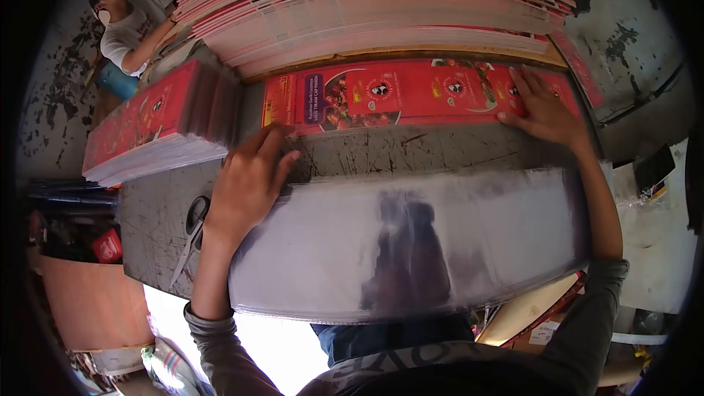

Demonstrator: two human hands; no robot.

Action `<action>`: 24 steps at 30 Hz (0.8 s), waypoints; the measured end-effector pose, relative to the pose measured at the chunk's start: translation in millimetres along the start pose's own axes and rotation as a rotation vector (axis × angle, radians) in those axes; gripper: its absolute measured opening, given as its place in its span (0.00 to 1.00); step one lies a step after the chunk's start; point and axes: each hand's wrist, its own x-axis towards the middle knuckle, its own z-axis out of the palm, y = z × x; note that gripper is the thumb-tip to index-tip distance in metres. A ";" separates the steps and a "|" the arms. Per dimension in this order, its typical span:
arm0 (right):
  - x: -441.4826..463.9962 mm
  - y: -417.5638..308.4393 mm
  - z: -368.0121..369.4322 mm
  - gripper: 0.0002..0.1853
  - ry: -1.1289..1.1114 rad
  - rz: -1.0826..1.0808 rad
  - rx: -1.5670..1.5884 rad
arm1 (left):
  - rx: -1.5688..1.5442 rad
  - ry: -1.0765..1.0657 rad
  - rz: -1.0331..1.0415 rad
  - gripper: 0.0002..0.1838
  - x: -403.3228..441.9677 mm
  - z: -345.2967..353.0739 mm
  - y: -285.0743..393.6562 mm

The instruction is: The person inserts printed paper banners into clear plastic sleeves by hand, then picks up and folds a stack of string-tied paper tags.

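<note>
A long red printed sheet point(418, 94) with food pictures lies across the worn grey table point(352, 152). My left hand point(253, 176) rests at the sheet's lower left corner, fingers apart. On the sheet's right part my right hand point(543, 108) lies with its fingers spread. Nearer my body is a stack of clear plastic sleeves point(484, 242), which reaches under my left wrist. Left of them lie scissors point(192, 238) with black handles.
Behind the red sheet rises a tall stack of red printed sheets point(381, 7). A pile of red sheets in plastic point(147, 121) stands at the left. Another person point(128, 26) is at the upper left.
</note>
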 end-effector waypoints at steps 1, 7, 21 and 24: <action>-1.2 -1.7 -0.6 0.46 -0.001 0.000 0.002 | 0.039 0.049 0.001 0.13 0.5 0.4 4.7; -6.0 -6.8 -5.7 0.42 0.058 -0.261 0.224 | 0.006 0.010 0.001 0.15 3.2 -0.4 -0.5; -7.7 1.6 -61.3 0.29 0.338 -0.393 0.086 | -0.145 0.056 0.254 0.13 2.2 -30.9 8.8; 14.9 1.1 -93.9 0.26 0.743 -0.512 -0.031 | -0.194 0.007 0.315 0.14 -8.6 -33.0 23.5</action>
